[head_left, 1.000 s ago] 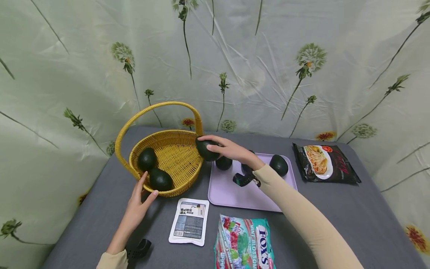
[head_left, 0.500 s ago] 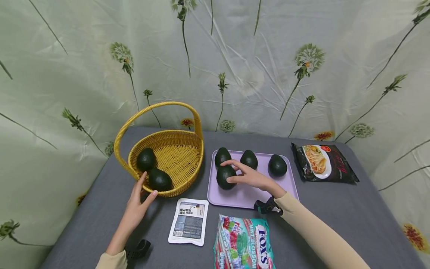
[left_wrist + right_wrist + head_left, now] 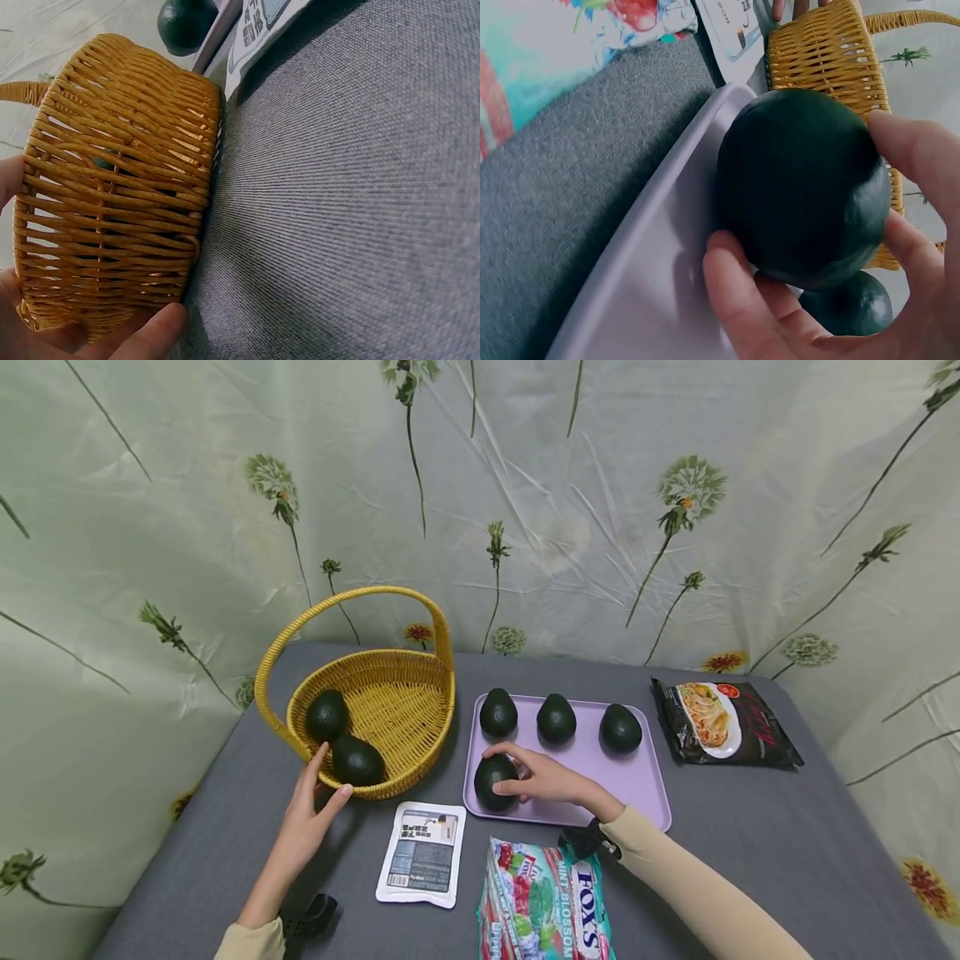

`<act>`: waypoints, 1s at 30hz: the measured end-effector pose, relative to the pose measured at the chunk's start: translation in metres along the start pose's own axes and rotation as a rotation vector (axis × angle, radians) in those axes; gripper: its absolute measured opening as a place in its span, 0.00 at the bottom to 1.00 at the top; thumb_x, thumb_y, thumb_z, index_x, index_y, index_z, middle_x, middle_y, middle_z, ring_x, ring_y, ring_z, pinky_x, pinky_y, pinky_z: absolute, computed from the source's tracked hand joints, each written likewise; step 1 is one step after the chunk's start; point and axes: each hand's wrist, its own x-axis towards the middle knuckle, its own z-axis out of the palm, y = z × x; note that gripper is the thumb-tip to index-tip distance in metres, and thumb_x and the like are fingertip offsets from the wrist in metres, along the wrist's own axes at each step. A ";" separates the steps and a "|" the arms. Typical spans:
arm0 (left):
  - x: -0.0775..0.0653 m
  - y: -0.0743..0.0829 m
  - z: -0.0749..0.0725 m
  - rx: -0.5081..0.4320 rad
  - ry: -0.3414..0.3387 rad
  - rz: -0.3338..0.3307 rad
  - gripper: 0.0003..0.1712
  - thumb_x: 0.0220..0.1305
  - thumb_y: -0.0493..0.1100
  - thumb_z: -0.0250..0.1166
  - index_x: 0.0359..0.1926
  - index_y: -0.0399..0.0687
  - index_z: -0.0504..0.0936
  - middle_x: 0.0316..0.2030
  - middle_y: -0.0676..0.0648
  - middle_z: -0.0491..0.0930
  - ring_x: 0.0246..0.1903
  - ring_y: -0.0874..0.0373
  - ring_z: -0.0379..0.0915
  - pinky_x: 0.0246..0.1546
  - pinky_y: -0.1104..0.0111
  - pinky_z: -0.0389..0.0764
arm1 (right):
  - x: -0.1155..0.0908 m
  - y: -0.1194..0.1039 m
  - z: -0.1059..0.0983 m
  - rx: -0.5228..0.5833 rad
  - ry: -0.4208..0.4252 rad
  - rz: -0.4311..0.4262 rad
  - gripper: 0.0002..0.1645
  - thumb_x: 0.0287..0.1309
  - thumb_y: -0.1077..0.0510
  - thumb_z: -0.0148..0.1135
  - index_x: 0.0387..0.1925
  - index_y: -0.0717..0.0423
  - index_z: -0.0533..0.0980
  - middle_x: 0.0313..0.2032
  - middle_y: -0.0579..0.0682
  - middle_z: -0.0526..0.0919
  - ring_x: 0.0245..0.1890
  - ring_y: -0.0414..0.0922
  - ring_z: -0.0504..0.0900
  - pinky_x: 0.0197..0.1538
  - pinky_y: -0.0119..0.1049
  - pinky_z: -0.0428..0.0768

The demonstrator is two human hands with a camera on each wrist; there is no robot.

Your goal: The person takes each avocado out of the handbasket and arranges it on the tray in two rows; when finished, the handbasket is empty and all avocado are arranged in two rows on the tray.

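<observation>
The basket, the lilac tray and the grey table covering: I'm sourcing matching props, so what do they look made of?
Basket: slightly glossy, cane-like woven strands with gaps between; natural or plastic is unclear. Lilac tray: probably plastic, satin-smooth, evenly coloured with a rounded rim; coated metal possible. Grey table covering: apparently matt fabric, its weave visible in the left wrist view.

Plain beige long sleeves; right sleeve point(image 3: 697, 881) smooth, close-fitting, left sleeve point(image 3: 251, 941) mostly out of frame. Small black camera per wrist: left unit point(image 3: 311, 917) blocky, right unit point(image 3: 588, 841) near cuff. Fingers point(image 3: 739, 292) bare.
</observation>
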 end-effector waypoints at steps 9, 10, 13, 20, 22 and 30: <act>0.000 0.000 0.000 -0.001 0.000 -0.008 0.42 0.69 0.45 0.58 0.75 0.48 0.46 0.71 0.33 0.43 0.67 0.34 0.44 0.59 0.39 0.55 | -0.001 -0.001 0.001 0.013 0.003 0.004 0.30 0.63 0.54 0.62 0.64 0.50 0.64 0.42 0.56 0.76 0.29 0.48 0.82 0.34 0.41 0.82; 0.000 0.000 0.000 0.000 0.000 -0.008 0.42 0.69 0.45 0.58 0.75 0.48 0.45 0.71 0.33 0.43 0.67 0.34 0.44 0.59 0.39 0.55 | -0.001 -0.001 0.001 0.016 0.002 0.005 0.30 0.63 0.54 0.61 0.64 0.50 0.64 0.42 0.56 0.76 0.30 0.48 0.82 0.34 0.41 0.82; 0.000 0.000 0.001 0.004 -0.001 -0.010 0.42 0.69 0.45 0.58 0.76 0.48 0.45 0.71 0.33 0.43 0.67 0.33 0.45 0.59 0.38 0.55 | -0.002 -0.002 -0.002 0.017 0.002 0.007 0.30 0.63 0.54 0.61 0.65 0.49 0.64 0.44 0.56 0.77 0.31 0.47 0.82 0.35 0.41 0.81; 0.000 -0.001 0.001 0.002 -0.001 -0.005 0.42 0.69 0.44 0.58 0.75 0.47 0.45 0.71 0.33 0.44 0.67 0.34 0.45 0.59 0.39 0.55 | -0.004 -0.002 -0.006 0.010 -0.001 -0.022 0.29 0.64 0.55 0.60 0.65 0.50 0.64 0.45 0.57 0.77 0.33 0.45 0.82 0.36 0.40 0.81; 0.000 0.000 0.001 0.001 0.002 0.001 0.42 0.69 0.44 0.58 0.75 0.46 0.46 0.71 0.33 0.44 0.67 0.34 0.45 0.59 0.39 0.55 | -0.004 -0.002 -0.007 0.007 0.003 -0.034 0.29 0.65 0.55 0.59 0.64 0.51 0.64 0.46 0.59 0.76 0.35 0.46 0.83 0.36 0.40 0.81; -0.001 0.000 0.001 0.001 0.003 0.002 0.41 0.69 0.44 0.58 0.75 0.47 0.46 0.71 0.33 0.45 0.67 0.33 0.46 0.59 0.39 0.55 | -0.001 -0.007 -0.018 -0.080 0.093 -0.111 0.25 0.64 0.57 0.60 0.61 0.56 0.69 0.53 0.60 0.75 0.48 0.56 0.78 0.47 0.46 0.78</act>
